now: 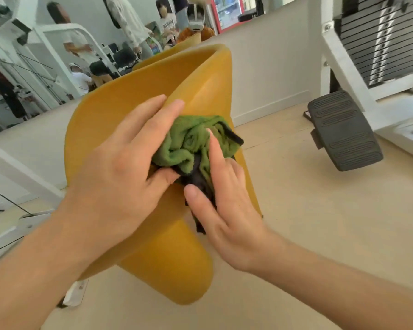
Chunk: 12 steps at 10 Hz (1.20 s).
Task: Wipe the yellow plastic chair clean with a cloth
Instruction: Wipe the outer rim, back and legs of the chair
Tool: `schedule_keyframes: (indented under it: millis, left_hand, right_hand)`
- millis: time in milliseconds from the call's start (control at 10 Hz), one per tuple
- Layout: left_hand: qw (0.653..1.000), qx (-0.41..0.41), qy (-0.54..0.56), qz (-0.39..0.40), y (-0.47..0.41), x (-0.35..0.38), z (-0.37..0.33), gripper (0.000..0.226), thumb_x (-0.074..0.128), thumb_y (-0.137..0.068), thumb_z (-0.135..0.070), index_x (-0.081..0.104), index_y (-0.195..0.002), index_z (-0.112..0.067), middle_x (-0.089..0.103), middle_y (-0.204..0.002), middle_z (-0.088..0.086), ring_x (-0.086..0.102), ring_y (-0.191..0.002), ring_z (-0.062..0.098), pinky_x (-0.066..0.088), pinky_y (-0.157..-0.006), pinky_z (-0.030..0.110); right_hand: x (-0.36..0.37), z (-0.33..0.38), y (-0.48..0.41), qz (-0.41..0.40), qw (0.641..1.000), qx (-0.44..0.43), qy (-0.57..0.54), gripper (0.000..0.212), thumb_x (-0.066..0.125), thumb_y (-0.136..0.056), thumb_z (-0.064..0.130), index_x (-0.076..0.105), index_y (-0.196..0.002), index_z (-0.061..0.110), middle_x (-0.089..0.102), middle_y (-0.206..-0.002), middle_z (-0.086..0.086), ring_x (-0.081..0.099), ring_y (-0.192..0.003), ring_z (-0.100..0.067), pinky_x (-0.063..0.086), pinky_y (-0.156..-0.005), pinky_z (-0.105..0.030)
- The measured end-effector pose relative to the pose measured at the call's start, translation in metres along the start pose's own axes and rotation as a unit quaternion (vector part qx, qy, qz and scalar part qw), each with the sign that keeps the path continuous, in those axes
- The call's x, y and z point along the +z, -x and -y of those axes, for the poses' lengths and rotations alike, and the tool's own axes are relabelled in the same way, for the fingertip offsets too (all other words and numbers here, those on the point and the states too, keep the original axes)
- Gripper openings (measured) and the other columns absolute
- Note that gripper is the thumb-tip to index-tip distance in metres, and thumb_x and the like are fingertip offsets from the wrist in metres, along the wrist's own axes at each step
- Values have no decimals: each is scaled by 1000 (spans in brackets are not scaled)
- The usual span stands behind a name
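While cloth point(191, 141) sits bunched on yellow chair point(129, 108), left hand point(119, 167) grip clasps it, right hand point(224, 210) pinches it.

Head view: green cloth point(191, 141), dark-edged, bunched against the ridge of the yellow chair point(129, 98). The left grip point(119, 167) pinches it between thumb and flat fingers. The right grip point(227, 210) pinches the dark edge, index finger laid on the green. Pale floor point(308, 210) below. Off to the right, well apart: black ribbed pedal point(343, 129) and weight stack point(379, 39).
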<state>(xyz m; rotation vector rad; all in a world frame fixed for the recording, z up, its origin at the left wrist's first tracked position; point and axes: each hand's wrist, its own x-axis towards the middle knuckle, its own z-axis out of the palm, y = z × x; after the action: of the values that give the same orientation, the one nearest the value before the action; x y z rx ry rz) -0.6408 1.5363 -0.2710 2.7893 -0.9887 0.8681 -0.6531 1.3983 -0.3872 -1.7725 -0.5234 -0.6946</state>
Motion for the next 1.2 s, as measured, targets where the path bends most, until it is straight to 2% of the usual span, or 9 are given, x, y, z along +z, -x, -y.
schedule_keyframes:
  millis: [200, 300, 500, 600, 700, 800, 900, 1100, 1200]
  left_hand:
    - [998, 14, 60, -3, 13, -11, 19, 65, 58, -89, -31, 34, -147, -17, 33, -143, -12, 12, -128, -24, 10, -105, -1]
    - [998, 14, 53, -1, 35, -17, 30, 63, 55, -91, -26, 31, -148, -21, 32, -145, -14, 14, -130, -22, 12, -106, 1]
    - [997, -58, -23, -34, 83, -27, 48, 75, 46, -80, -9, 27, -150, -27, 27, -148, -17, 29, -131, -5, 17, -106, 5]
    - [987, -104, -102, -71, 96, -27, 43, 76, 39, -77, -3, 28, -150, -22, 27, -154, 2, 31, -138, 30, 27, -113, 45]
    - [970, 41, -234, -45, 91, -7, 23, 57, 44, -85, -4, 45, -142, -9, 34, -152, 18, 32, -140, 36, 26, -110, 59]
    - [961, 64, -259, 71, 61, 16, 14, 53, 25, -95, -14, 40, -145, -11, 35, -153, 10, 30, -142, 27, 23, -114, 49]
    - [944, 43, -303, 121, 53, 14, 21, 53, 20, -97, -18, 41, -145, -12, 32, -155, 10, 30, -143, 29, 20, -114, 46]
    - [914, 112, -372, 113, 4, 16, 19, 35, 36, -94, -10, 68, -108, -9, 56, -135, 20, 46, -131, 35, 19, -115, 52]
    - [875, 142, -414, 207, -29, 48, 11, 55, 15, -92, -15, 46, -137, -10, 42, -146, 19, 35, -137, 35, 5, -117, 52]
  right_hand:
    - [-1, -22, -84, -145, 978, 151, -4, 52, 41, -88, 21, 36, -138, 34, 51, -120, 11, 45, -116, -20, 31, -105, -32]
    - [2, -32, -107, -154, 943, 288, -55, 13, 39, -99, 18, 52, -99, 16, 43, -78, 10, 44, -77, -12, 38, -77, -32]
    - [75, 19, -22, -105, 905, 322, -257, 43, 44, -96, -3, 41, -137, 7, 53, -132, -10, 51, -105, -14, 42, -86, -22]
    - [129, 3, -26, -85, 920, 264, -278, 59, 56, -93, 43, 33, -146, 32, 44, -148, 2, 44, -130, -12, 41, -106, -39]
    - [135, 5, -27, -34, 962, 191, -193, 76, 28, -82, 80, 13, -149, 49, 20, -160, 8, 16, -148, -12, 19, -120, -39]
    - [116, 4, -32, -83, 961, 149, -217, 50, 33, -94, 59, 6, -135, 69, 33, -144, 20, 27, -139, -6, 25, -117, -34]
    - [92, -22, -47, -63, 963, 153, -212, 55, 40, -89, 57, 7, -126, 80, 39, -148, 3, 33, -140, -20, 33, -113, -45]
    - [91, -116, -86, -37, 953, 301, -12, 64, 39, -92, 37, 10, -147, 54, 56, -129, -16, 55, -113, -40, 46, -89, -45]
    - [98, -130, -45, -65, 910, 407, -49, 52, 37, -101, 27, 22, -151, 32, 53, -135, -15, 57, -113, -37, 46, -85, -39]
